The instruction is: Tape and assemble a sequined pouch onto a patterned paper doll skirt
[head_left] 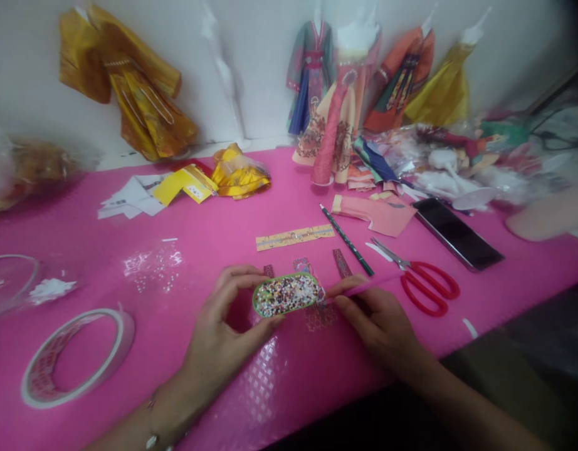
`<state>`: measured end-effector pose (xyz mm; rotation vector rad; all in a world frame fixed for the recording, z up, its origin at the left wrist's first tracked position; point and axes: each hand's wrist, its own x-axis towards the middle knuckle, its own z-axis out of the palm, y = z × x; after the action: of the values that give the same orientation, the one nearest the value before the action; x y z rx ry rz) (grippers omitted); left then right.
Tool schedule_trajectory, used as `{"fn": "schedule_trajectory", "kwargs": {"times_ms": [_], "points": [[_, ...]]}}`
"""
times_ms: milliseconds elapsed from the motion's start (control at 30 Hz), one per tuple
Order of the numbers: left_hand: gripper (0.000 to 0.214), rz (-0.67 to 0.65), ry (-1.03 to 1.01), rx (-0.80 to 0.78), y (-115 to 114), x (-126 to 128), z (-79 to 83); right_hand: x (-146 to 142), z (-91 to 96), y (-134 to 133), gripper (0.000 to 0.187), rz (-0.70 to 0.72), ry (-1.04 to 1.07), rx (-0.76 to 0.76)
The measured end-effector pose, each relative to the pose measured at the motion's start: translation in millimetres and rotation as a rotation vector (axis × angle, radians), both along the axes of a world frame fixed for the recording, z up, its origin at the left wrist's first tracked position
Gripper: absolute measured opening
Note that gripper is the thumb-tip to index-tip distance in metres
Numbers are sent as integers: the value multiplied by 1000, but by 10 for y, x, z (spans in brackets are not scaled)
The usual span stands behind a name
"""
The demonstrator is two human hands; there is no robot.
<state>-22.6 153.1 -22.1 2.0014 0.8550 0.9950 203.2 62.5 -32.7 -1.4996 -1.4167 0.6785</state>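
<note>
My left hand (232, 310) grips a small oval tin (286, 294) with a green rim, its thumb in front and fingers behind. Many tiny multicoloured beads fill the tin. At its right end, my right hand (371, 310) pinches a thin pink pen-like stick (371, 283); its tip is by the tin's edge and too small to make out. Patterned fabric pieces (321, 318) lie beneath and behind the tin, partly hidden by it. A narrow dark red patterned strip (341, 263) rests just beyond my right hand.
On the pink table cover (214, 232) lie red-handled scissors (427, 282), a dark green pencil (348, 241), a yellow patterned strip (294, 237), a phone (458, 233) and a tape roll (39, 369). Small dressed forms (312, 81) line the back wall. Plastic-wrapped items (439, 163) crowd the back right.
</note>
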Motion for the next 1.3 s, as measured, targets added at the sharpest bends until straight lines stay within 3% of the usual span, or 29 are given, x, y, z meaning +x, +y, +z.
{"fn": "schedule_trajectory", "kwargs": {"times_ms": [333,633,933,1133,1300], "points": [[31,-3,-10,-24,3,-12,-22,38,3,-21,15,-68,83,173],[29,-51,-8,-36,-24,-9,10,36,21,-78,22,-95,144,241],[41,-237,-61,-120,-103,-7,-48,26,172,-207,22,31,76,392],[46,-314,-2,-25,-143,-10,-14,-9,273,-274,33,222,25,374],[50,-361,28,12,-168,8,41,-42,334,-248,34,296,-74,384]]}}
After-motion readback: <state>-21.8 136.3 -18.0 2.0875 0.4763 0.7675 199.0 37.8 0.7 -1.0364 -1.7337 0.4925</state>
